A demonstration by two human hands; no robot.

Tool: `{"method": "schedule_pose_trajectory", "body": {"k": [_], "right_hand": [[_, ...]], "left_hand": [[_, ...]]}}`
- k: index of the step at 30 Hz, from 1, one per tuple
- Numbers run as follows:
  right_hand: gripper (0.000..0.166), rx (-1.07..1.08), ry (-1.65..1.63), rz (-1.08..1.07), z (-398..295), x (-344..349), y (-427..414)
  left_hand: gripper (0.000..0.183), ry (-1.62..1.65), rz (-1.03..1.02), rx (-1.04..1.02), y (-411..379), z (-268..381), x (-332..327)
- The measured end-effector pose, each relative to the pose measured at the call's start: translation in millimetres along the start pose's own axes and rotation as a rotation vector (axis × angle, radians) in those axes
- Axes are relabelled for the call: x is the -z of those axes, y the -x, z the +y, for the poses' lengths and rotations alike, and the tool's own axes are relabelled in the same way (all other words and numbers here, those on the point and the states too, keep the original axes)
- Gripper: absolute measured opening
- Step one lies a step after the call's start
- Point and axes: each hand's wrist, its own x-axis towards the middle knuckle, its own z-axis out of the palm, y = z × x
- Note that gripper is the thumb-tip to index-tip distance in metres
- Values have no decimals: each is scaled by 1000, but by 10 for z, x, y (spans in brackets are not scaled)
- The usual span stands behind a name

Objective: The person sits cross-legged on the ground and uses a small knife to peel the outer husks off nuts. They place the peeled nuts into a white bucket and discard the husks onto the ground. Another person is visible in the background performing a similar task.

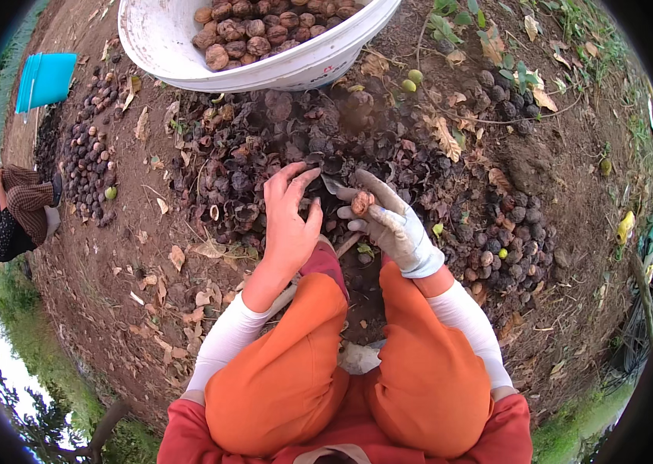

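Note:
My right hand (393, 226), in a pale, soiled glove, holds a brown walnut in its shell (362, 203) between thumb and fingers. A small metal blade (331, 184) points up and left between the hands, beside the gloved fingers; its handle is not clearly seen. Bare, with dirt-stained fingertips, my left hand (292, 217) is just left of the blade, its fingers bent and apart with nothing plainly in them. Both hands are above a heap of dark walnut husks (239, 168). Beyond the heap, a tilted white plastic tub (303, 72) holds many shelled-out-of-husk walnuts (257, 29).
Dark walnuts (518, 232) lie piled at right, with another group (509, 101) farther up. At far left, a person (19, 209) sits by scattered walnuts (88, 162) and a turquoise bucket (45, 81). A wooden stick (283, 298) lies beside my left leg.

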Motion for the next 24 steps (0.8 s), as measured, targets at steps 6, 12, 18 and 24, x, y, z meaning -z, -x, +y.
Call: {"method": "schedule_pose_trajectory", "body": {"k": [6, 12, 18, 24], "right_hand": [[79, -82, 345, 65, 9, -68, 43], [64, 136, 415, 312, -340, 145, -46], [43, 704, 1207, 1046, -1325, 1457, -543], [64, 200, 1787, 1260, -2141, 2320, -598]], "left_hand": [[55, 111, -247, -220, 30, 323, -22], [61, -15, 553, -547, -629, 744, 703], [65, -261, 562, -397, -769, 925, 795], [53, -152, 187, -363, -241, 705, 269]]}}
